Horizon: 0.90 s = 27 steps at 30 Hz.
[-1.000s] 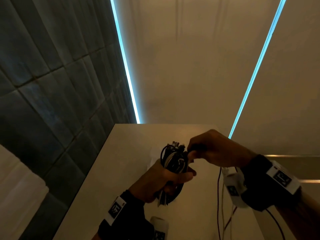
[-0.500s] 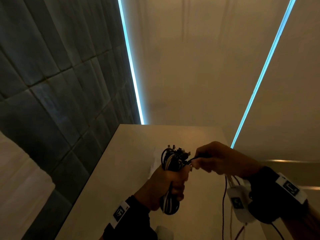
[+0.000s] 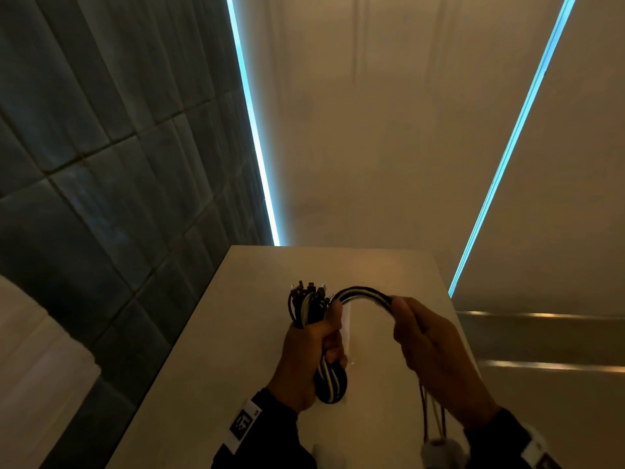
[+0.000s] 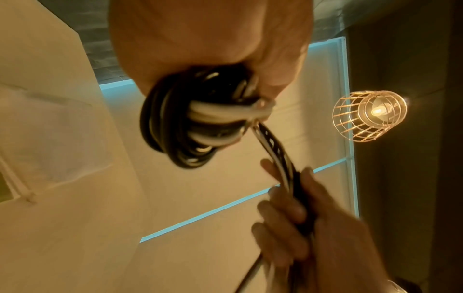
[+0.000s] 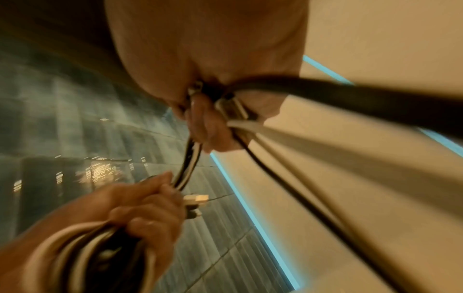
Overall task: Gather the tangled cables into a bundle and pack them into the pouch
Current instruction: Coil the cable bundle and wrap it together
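A: What has changed since half a second ago?

B: The right hand (image 3: 436, 353) has drawn away from the left hand (image 3: 309, 360) toward the right of the frame, and a black-and-white run of cables now arches between the two fists where the hands were nearly touching before.

A: Start with the biggest things.

B: A pale wall (image 3: 389, 130) fills the upper middle of the head view, crossed by two cyan light strips (image 3: 252, 120), with dark grey tiles (image 3: 101, 164) at the left. Below them the beige tabletop (image 3: 236, 333) runs down the middle of the frame.

A: And the hands?

B: Both are raised above the tabletop in the lower middle. The left grip is curled tight round the cable bundle (image 3: 309, 308), whose plug ends stick up out of the fist and whose loops hang out below it. The left wrist view shows those loops coiled black and white under the palm.

A: The right grip?

B: Its fingers are wrapped round the loose cable strands (image 3: 363, 294), which trail down past the wrist toward the bottom edge.

A: Anything smaller?

B: A caged lamp (image 4: 369, 116) glows at the right of the left wrist view. I cannot make out the pouch with certainty.
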Each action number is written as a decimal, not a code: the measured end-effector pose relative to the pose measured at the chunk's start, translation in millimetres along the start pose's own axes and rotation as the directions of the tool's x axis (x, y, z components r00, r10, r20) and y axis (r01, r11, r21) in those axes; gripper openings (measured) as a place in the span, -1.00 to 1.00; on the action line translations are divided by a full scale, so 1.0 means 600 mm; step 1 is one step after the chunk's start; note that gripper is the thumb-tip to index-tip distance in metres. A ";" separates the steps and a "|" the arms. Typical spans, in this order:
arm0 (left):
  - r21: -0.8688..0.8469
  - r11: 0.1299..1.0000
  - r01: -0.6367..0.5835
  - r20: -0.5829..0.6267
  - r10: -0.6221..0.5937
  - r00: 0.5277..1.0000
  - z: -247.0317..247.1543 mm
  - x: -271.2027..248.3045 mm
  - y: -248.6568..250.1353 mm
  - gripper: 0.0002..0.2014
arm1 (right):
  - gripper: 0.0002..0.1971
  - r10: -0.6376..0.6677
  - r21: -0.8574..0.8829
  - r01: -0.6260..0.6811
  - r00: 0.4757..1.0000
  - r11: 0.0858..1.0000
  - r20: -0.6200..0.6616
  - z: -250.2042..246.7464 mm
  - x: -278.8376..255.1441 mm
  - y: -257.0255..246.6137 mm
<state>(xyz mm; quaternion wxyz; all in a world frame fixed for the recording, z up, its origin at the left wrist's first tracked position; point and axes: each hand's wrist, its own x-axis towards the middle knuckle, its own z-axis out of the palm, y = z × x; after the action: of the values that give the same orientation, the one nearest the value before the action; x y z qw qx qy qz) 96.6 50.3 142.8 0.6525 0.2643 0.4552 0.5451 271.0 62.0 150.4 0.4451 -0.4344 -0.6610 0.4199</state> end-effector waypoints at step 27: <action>-0.360 0.912 -0.198 -0.202 0.131 0.971 -0.007 0.077 0.021 -0.70 | -0.60 0.292 0.446 -0.406 0.907 0.798 0.303 0.082 -0.048 0.042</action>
<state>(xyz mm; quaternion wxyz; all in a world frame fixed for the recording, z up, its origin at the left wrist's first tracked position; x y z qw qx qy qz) 86.9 96.9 137.4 0.6008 0.1228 0.3727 0.6964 235.9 33.1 107.7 0.3809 -0.3703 -0.4823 0.6966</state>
